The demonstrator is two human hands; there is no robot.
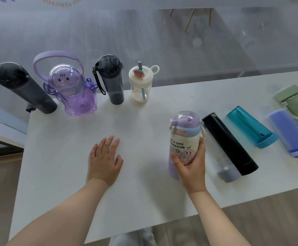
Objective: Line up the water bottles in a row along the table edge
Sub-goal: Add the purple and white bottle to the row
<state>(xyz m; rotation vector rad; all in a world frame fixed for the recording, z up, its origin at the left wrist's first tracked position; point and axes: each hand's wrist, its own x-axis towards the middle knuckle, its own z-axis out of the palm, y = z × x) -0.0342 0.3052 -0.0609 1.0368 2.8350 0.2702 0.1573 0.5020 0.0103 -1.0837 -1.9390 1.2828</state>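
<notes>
Your left hand (105,158) rests flat and open on the tabletop (73,174); your right hand's (190,166) grip holds the cartoon bottle (182,137) at 3 o'clock. Four bottles (141,84) stand along the 12 o'clock edge; about five (229,144) remain, judging by the group at right.

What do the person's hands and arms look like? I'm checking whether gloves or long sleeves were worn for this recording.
Both are bare. The left hand and right hand wear no gloves, rings, watches or bands. Both forearms are uncovered as far as the picture's lower edge, with no sleeve in view.
</notes>
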